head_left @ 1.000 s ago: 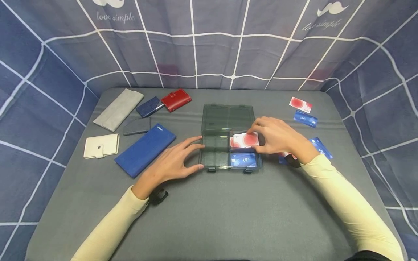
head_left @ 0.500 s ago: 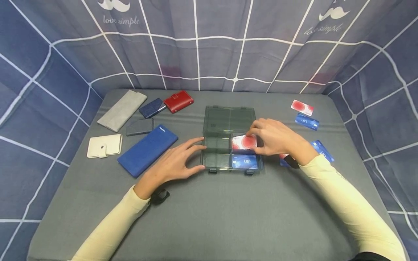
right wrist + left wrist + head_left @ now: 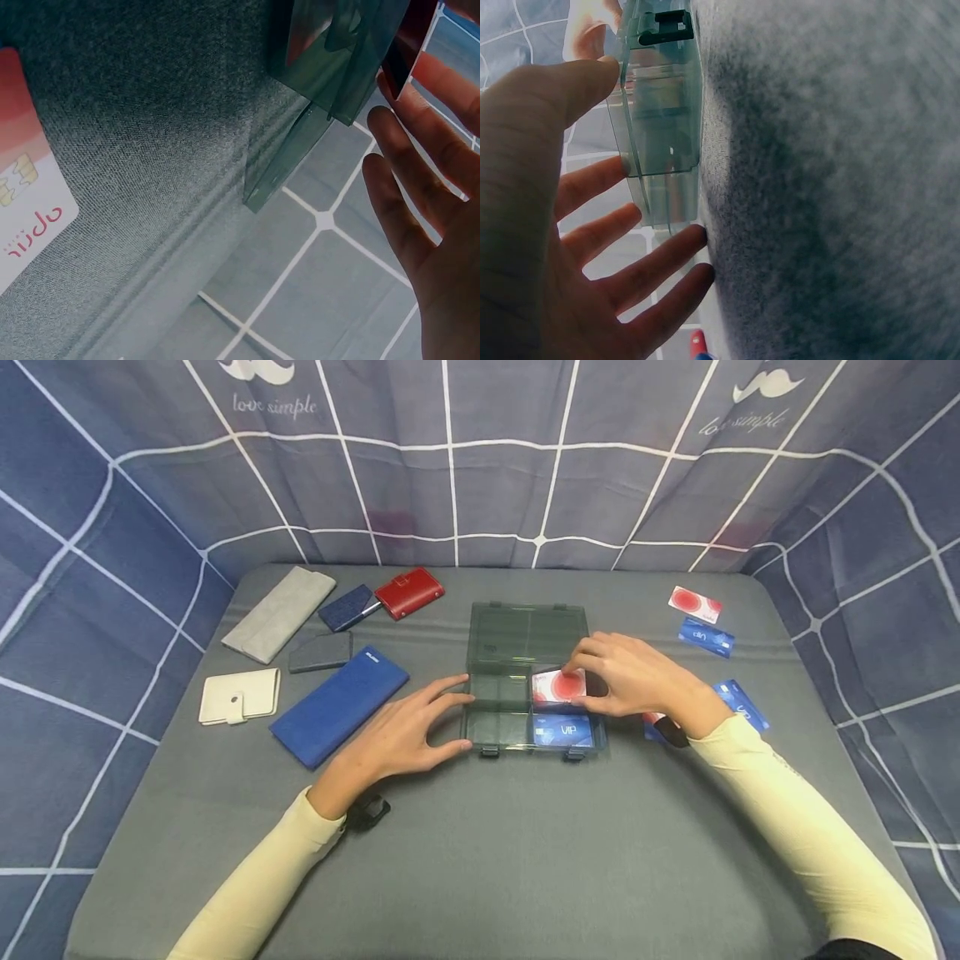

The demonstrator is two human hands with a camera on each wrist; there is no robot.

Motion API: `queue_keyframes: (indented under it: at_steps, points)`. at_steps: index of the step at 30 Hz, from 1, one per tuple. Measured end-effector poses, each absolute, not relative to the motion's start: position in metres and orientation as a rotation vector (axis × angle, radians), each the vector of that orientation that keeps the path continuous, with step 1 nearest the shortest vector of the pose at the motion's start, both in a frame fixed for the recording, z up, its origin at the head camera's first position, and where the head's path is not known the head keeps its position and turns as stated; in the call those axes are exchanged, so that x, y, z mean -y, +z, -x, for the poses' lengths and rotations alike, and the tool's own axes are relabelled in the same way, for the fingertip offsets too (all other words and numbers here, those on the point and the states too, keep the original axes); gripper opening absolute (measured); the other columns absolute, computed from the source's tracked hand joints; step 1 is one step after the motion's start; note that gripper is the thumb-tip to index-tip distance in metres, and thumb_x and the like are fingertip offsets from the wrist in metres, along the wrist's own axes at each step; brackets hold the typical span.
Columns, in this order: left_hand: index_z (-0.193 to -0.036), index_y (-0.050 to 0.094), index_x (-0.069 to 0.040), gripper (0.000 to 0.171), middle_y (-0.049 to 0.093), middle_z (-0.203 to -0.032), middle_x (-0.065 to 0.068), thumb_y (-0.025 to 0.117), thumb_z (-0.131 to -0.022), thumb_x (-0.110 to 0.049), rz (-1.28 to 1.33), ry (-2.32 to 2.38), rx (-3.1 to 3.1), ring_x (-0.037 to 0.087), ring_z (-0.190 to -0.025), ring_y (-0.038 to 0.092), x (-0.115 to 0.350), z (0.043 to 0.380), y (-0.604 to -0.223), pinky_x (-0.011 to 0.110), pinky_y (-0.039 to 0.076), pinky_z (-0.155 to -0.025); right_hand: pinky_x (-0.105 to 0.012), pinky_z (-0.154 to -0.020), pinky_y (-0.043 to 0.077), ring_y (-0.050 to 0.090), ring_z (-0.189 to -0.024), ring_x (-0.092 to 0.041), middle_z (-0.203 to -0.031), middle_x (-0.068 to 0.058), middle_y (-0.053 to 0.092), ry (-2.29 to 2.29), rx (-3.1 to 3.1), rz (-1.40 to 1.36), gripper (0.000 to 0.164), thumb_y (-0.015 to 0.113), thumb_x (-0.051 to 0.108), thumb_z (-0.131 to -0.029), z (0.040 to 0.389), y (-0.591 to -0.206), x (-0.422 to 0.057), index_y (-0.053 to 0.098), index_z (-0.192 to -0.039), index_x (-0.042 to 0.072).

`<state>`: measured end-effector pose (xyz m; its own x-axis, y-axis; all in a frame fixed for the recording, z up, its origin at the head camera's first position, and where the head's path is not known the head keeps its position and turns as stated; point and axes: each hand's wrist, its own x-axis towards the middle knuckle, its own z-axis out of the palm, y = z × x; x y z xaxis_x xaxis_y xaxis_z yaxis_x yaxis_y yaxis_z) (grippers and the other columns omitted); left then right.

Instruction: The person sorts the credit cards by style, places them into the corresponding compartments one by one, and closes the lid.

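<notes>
1. As the head view looks down, my right hand point(image 3: 628, 673) pinches the right end of a red card point(image 3: 553, 687) at the far right compartment of the box point(image 3: 528, 631). A blue card point(image 3: 562, 730) lies in the near right one. With fingers spread, my left hand point(image 3: 405, 732) touches the box's left side. I judge the step in hand to be setting the red card in place.
2. Seen from the left wrist, my fingers are straight and wide apart, the thumb at the rim near a latch point(image 3: 666, 28), bracing, I think.
3. Where the right wrist looks, the frame crops my pinch, so I cannot tell whether the red card touches bottom. Next calls for lowering it flat, then loosening my fingers.
</notes>
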<state>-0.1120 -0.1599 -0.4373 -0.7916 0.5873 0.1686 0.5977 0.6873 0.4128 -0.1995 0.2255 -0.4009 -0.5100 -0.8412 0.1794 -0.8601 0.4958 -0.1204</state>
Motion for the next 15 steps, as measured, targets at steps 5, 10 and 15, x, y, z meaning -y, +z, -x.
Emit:
queue_keyframes:
  at_steps: [5,10,15]
  points:
    - [-0.149,0.064,-0.022,0.065,0.046,-0.167,0.0,0.077,-0.095,-0.056,1.009,-0.693,2.852,0.029,-0.138,0.061,0.162,0.121,-0.431,0.049,0.058,-0.088,-0.05,-0.091,0.055,0.066,-0.106,-0.029,-0.112,-0.005,0.07,0.294,2.618,-1.511,0.037,0.085,0.033,-0.085,0.209,-0.393,-0.223,0.077,-0.113,0.012]
    - [-0.149,0.064,-0.021,0.064,0.046,-0.167,0.0,0.078,-0.096,-0.054,1.018,-0.691,2.816,0.029,-0.137,0.062,0.16,0.126,-0.428,0.05,0.058,-0.089,-0.051,-0.092,0.055,0.065,-0.106,-0.029,-0.112,-0.005,0.07,0.301,2.605,-1.498,0.035,0.085,0.03,-0.085,0.212,-0.388,-0.225,0.076,-0.113,0.011]
    - [-0.148,0.065,-0.021,0.063,0.047,-0.166,0.001,0.078,-0.095,-0.053,1.009,-0.692,2.83,0.029,-0.134,0.064,0.16,0.106,-0.437,0.049,0.058,-0.088,-0.05,-0.092,0.056,0.066,-0.104,-0.027,-0.112,-0.002,0.07,0.343,2.579,-1.536,0.035,0.086,0.031,-0.084,0.197,-0.4,-0.224,0.077,-0.111,0.012]
